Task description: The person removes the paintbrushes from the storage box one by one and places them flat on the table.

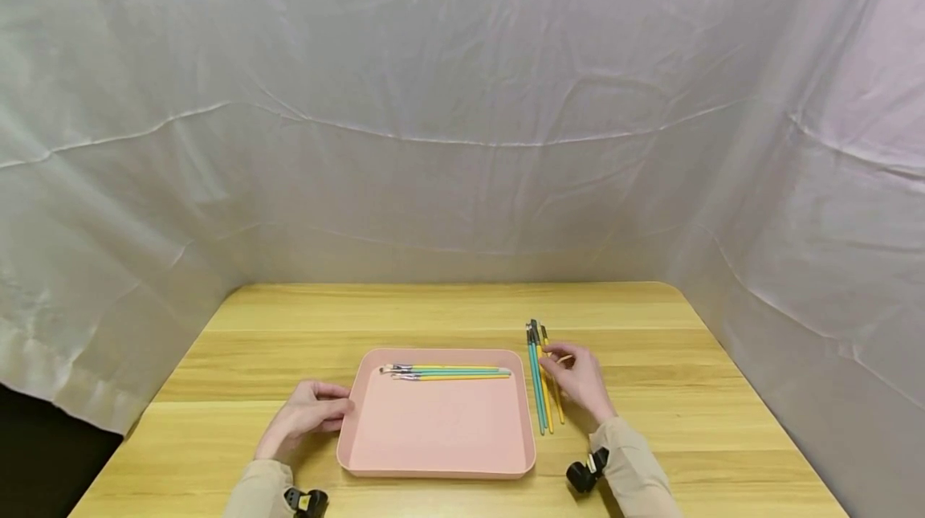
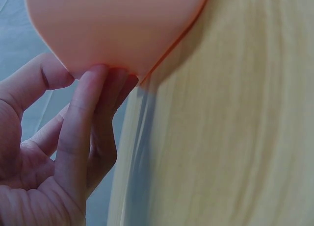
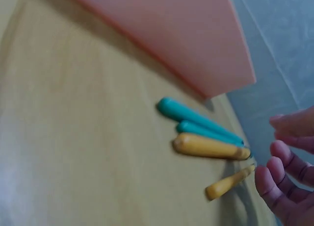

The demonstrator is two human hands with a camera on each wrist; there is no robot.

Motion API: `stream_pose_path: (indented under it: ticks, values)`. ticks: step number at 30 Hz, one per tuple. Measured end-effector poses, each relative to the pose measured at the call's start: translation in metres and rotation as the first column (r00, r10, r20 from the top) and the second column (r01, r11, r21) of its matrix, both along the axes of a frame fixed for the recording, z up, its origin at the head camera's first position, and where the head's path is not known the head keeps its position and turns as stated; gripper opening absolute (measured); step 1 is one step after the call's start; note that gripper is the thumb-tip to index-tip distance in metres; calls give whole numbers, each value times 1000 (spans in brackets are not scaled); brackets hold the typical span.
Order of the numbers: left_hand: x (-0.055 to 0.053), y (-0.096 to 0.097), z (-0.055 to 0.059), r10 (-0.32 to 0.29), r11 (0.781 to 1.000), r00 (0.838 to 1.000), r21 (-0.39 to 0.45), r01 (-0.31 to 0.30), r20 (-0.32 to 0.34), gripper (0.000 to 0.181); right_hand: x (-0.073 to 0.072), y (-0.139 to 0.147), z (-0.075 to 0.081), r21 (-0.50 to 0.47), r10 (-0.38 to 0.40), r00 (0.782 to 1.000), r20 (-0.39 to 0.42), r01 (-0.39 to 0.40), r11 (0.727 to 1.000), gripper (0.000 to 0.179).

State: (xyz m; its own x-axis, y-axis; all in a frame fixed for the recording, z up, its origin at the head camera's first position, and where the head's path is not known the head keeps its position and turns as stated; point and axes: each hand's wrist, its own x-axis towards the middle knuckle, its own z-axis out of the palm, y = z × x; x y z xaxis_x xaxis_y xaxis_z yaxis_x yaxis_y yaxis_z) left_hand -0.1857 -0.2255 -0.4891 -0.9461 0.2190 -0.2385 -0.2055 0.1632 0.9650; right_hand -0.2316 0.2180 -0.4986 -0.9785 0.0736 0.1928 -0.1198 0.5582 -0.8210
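A pink rectangular tray lies on the table. Several slim paintbrushes, yellow and teal, lie side by side in its far part. My left hand holds the tray's left edge, fingertips at the rim and outer wall. Right of the tray lies a bunch of paintbrushes, with two teal handles beside a yellow handle and bristles pointing away from me. My right hand hovers at the outermost yellow paintbrush, thumb and fingers apart, fingertips close to its handle.
The wooden table has rounded far corners. Grey curtains hang behind it and along both sides. A small black camera is strapped at the right wrist, another at the left.
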Motion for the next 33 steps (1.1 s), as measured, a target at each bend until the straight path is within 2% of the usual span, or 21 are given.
stream_pose_path:
  ticks: [2, 7, 15, 20, 24, 28, 33]
  values:
    - [0, 0, 0, 1, 1000, 1000, 5, -1, 0, 40, 0, -2, 4, -53, 27, 1000, -16, -28, 998, 22]
    - [0, 0, 0, -2, 1000, 1000, 13, 2, 1, 39, 0, -9, 12, -98, 108, 994, -36, -111, 989, 27]
    - [1, 0, 0, 4, 1000, 1000, 8, -4, 5, 41, 2, -23, 25, -168, 244, 968, -52, -249, 954, 34]
    - [0, 0, -1, 10, 1000, 1000, -3, -10, 1, 42, -1, -32, 30, -131, 324, 944, -60, -329, 935, 31]
    - [0, 0, -1, 12, 1000, 1000, -6, -12, -1, 42, -4, -40, 32, -89, 397, 916, -59, -401, 912, 30]
    - [0, 0, 0, 7, 1000, 1000, -3, -7, -2, 42, -7, -49, 35, -66, 444, 895, -42, -445, 893, 30]
    - [0, 0, 0, 4, 1000, 1000, -3, -4, -1, 41, -10, -59, 40, 11, 490, 871, -33, -490, 871, 25]
